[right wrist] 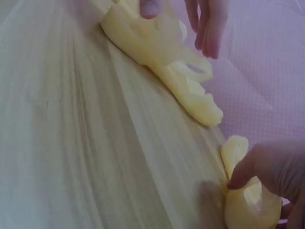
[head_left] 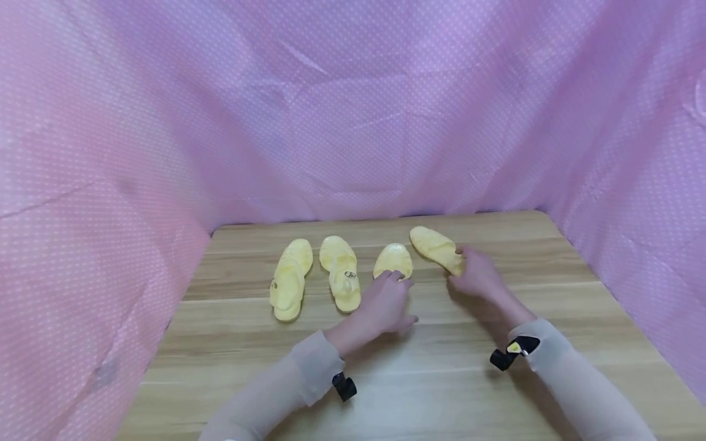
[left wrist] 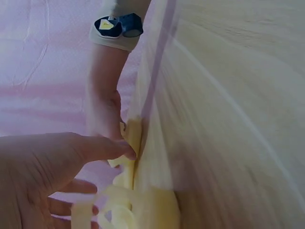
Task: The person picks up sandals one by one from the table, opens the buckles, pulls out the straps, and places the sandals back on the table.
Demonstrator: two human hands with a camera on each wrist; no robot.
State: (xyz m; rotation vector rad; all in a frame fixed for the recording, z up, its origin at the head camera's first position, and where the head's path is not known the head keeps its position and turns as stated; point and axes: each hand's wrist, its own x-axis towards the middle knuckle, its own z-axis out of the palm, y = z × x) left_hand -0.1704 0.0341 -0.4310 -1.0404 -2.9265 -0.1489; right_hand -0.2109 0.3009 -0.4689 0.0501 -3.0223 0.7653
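Four yellow sandals lie on a wooden table in the head view. My left hand is over the rear of the third sandal, hiding its heel. Its thumb stands apart from loosely extended fingers in the left wrist view, beside a blurred sandal; contact is unclear. At the far right, my right hand grips the heel end of the slanted sandal. The right wrist view shows that hand with thumb and fingers around the sandal; the left hand's fingers hang beside another sandal.
Two more sandals, one at far left and one beside it, lie toes away from me. Pink dotted cloth rises behind the table and along both sides. Each sleeve has a black wrist device.
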